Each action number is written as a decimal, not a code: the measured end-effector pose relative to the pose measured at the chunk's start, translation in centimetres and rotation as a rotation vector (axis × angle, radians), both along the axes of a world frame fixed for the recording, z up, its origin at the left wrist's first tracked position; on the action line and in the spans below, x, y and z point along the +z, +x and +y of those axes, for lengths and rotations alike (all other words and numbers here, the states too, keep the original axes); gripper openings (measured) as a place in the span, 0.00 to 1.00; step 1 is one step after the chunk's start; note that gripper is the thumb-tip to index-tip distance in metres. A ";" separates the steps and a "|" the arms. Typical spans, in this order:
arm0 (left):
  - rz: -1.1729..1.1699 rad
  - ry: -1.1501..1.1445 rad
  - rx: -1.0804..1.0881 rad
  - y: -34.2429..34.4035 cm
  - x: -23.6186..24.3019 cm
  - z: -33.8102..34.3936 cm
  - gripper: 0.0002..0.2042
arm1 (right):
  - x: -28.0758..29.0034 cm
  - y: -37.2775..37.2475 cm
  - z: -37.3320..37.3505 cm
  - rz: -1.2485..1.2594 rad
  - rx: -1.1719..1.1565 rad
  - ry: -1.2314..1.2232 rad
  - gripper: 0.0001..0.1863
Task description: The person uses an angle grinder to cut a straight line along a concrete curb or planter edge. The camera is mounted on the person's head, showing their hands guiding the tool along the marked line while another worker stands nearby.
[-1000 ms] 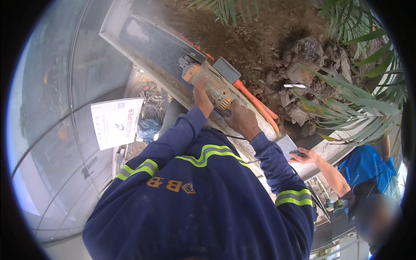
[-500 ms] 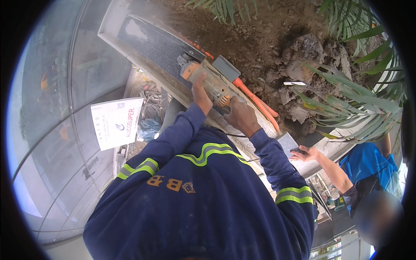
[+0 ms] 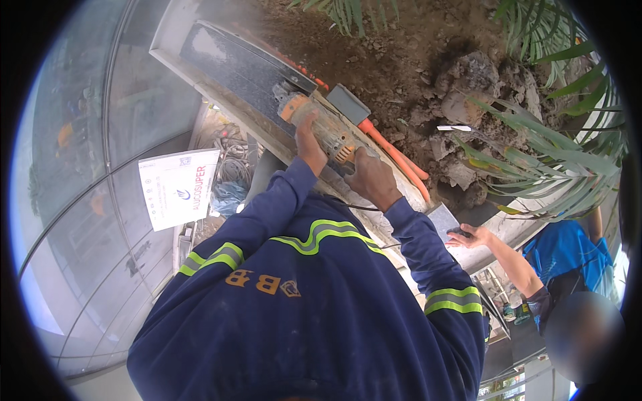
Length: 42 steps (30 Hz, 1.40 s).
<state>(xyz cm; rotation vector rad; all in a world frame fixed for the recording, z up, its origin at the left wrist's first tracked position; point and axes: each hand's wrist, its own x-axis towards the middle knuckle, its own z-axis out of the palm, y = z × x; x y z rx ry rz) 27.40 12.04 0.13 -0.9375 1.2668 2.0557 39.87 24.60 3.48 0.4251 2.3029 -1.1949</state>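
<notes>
An orange, dust-covered angle grinder [image 3: 326, 129] lies across the ledge, with both my hands on it. Its metal head and disc end meet the edge of a dark stone slab [image 3: 234, 72]. My left hand [image 3: 310, 148] wraps round the front of the body, just behind the head. At the rear, my right hand [image 3: 372, 175] grips the handle end, and a black cord [image 3: 364, 208] runs from there toward my jacket. The disc itself is mostly hidden.
Beyond the ledge is bare soil [image 3: 401, 60] with a grey box [image 3: 348, 103], an orange pipe [image 3: 394, 157] and palm leaves [image 3: 542, 154]. A co-worker's hand [image 3: 470, 236] rests by a grey slab at right. Glass panels [image 3: 73, 167] and a white printed board [image 3: 179, 189] stand left.
Hardly anything differs. The view has shifted very slightly, and both my hands keep their hold on the angle grinder.
</notes>
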 end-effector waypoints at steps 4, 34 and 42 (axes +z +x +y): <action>0.014 -0.035 0.002 0.3 0.4 0.1 0.16 | -0.3 0.0 -0.3 0.009 -0.012 -0.006 0.24; 0.001 -0.012 0.001 0.3 0.2 0.1 0.15 | -0.2 0.1 -0.1 0.013 -0.006 0.008 0.25; 0.033 0.006 -0.011 0.3 -0.3 -0.1 0.17 | -0.5 0.1 -0.2 0.000 -0.003 0.016 0.25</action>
